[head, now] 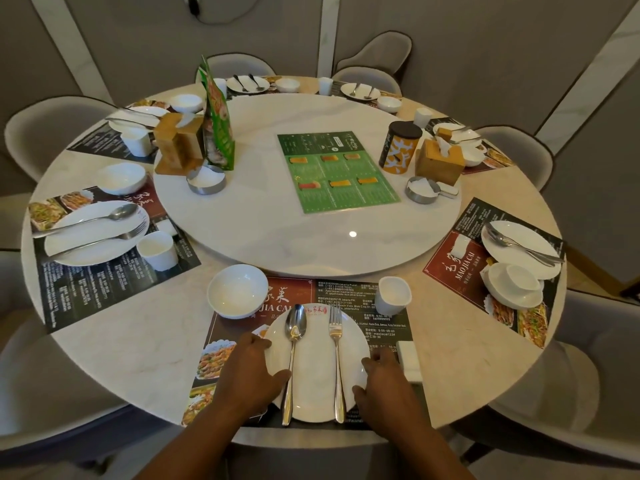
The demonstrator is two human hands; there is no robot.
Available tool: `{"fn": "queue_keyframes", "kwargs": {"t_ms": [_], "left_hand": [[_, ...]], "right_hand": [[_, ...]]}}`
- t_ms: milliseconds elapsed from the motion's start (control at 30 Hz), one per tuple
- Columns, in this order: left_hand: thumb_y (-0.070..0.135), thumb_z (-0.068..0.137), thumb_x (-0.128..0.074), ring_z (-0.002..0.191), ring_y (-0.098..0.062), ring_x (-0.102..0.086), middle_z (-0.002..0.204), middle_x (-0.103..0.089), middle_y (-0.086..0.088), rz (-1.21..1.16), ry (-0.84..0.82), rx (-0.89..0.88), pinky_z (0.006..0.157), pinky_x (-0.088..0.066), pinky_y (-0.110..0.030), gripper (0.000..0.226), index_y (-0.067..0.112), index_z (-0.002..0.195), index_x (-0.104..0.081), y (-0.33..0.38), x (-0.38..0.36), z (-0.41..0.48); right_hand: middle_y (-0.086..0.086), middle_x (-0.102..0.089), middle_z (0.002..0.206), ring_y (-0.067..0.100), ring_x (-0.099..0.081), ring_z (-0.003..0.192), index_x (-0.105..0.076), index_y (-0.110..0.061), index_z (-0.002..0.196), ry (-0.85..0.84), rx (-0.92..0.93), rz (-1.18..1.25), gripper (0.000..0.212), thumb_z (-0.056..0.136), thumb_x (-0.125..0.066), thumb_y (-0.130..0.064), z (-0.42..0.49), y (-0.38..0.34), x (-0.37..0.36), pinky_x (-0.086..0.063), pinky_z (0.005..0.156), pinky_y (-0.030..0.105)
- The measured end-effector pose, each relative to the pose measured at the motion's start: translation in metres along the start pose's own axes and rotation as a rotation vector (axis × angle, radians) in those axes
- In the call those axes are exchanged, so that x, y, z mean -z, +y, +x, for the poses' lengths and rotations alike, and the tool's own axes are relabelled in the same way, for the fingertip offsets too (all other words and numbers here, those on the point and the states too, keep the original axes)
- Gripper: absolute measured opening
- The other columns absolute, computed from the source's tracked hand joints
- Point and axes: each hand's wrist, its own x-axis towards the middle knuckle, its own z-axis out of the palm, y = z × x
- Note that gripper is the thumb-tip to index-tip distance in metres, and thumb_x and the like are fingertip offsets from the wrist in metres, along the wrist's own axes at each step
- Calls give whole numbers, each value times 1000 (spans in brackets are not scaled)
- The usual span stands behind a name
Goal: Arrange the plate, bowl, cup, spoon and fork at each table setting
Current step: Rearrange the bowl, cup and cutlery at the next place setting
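Near setting: my L hand (pixel 249 372) & R hand (pixel 384 384) grip opposite rims of the plate (pixel 315 379); glazed ceramic, prob. heavy, slick, chippable; loose spoon (pixel 294 336) & fork (pixel 336 341) may slide.

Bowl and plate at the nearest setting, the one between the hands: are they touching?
Apart. The head view shows a strip of printed placemat between the rim of the bowl and the upper left edge of the plate.

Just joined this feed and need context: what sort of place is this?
Most likely a restaurant dining room: a round table with a turntable, a printed menu placemat under the plate, a green menu card in the middle.
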Motion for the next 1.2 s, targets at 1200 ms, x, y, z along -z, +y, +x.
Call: {"fn": "queue_keyframes", "kwargs": {"t_ms": [1200], "left_hand": [[36, 80, -76, 127, -22, -50, 144, -44, 0, -45, 69, -47, 102, -46, -37, 60, 22, 133, -51, -3, -5, 15]], "right_hand": [[-3, -60, 116, 17, -60, 102, -53, -27, 118, 181, -318, 127, 46, 82, -72, -49, 23, 62, 23, -53, 83, 30]]}}
